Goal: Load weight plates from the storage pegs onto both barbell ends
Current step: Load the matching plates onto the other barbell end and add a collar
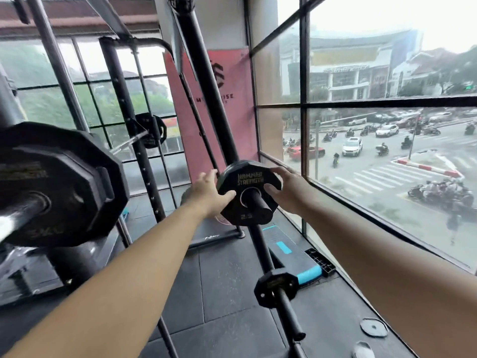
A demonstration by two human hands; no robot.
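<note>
Upper storage peg: a short black round stub on the slanted rack upright, carrying one small plate.
Small plate: black, many-sided, matte rubber look, gold "Hammer Strength" lettering and "2.5" on its face; it sits on the peg, which pokes out through its centre hole.
Left hand: grips the plate's left edge, thumb laid across the face, fingers curled behind the rim.
Right hand: grips the right edge, thumb on the face, fingers wrapped over the upper rim.
Lower peg: long and thin, holding a smaller black plate.
Barbell end: shiny steel sleeve at near left, well apart from both hands, already bearing a large black many-sided plate.
Floor: dark speckled rubber tiles.
</note>
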